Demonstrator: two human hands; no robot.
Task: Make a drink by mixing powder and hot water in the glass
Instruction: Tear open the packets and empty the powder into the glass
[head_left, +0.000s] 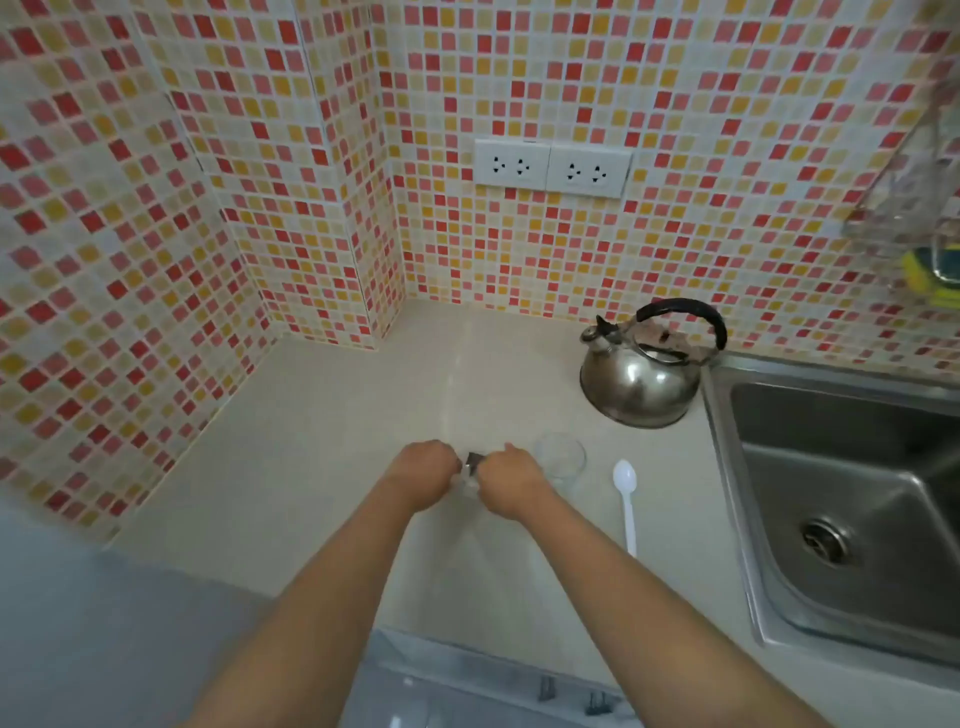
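Observation:
A small powder sachet (474, 461) with a dark top edge is pinched between both hands over the counter. My left hand (423, 473) grips its left side and my right hand (511, 480) grips its right side; most of the sachet is hidden by the fingers. Just right of my right hand stands a clear empty glass (561, 456). A white plastic spoon (626, 499) lies on the counter to the right of the glass. Behind them a steel kettle (641, 376) with a black handle stands near the wall.
A steel sink (852, 499) fills the right side, its rim close to the spoon. Tiled walls close the counter (332, 467) at the left and back, with two wall sockets (553, 169) above. A sponge holder (930, 270) hangs at the far right.

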